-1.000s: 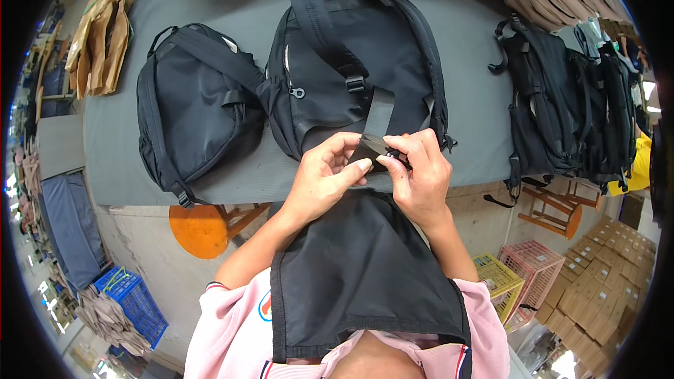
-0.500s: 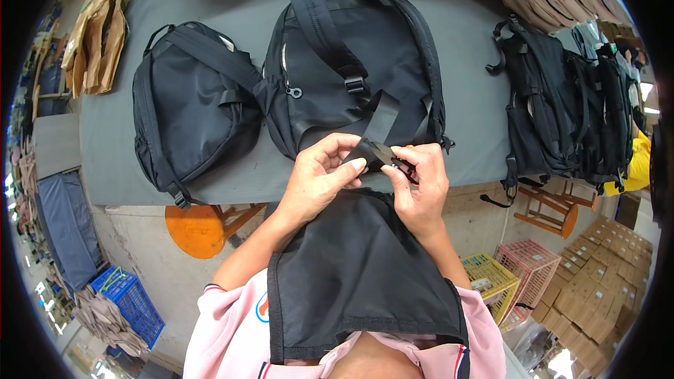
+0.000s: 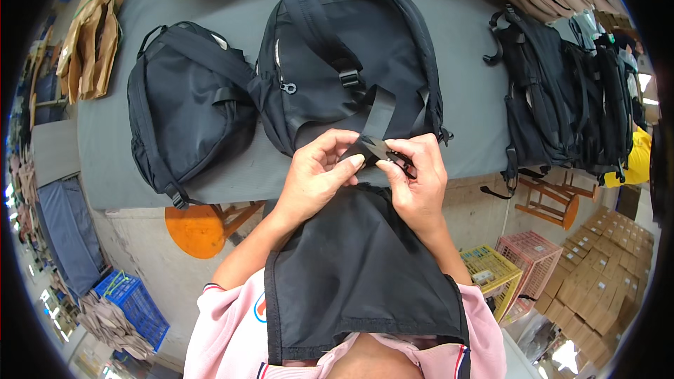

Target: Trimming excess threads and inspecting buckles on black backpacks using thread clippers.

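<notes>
Between both hands, over the grey counter [image 3: 463, 63] edge, a small black plastic buckle [image 3: 382, 151] lies on a flat black webbing strap [image 3: 379, 109] running away to the black backpack [image 3: 351, 63]. Left hand [image 3: 316, 175] fingers pinch its near-left end; right hand [image 3: 418, 182] fingers pinch the right.

- At frame centre, the left hand [image 3: 316, 179] and right hand [image 3: 419, 186] pinch a black buckle [image 3: 382, 151] on a strap [image 3: 378, 114], fingers closed on it.
- The strap runs up to a black backpack [image 3: 351, 49] on the grey bench [image 3: 463, 42].
- A second black bag [image 3: 186, 109] lies left (touching it).
- An orange stool [image 3: 200, 228] stands lower left.
</notes>
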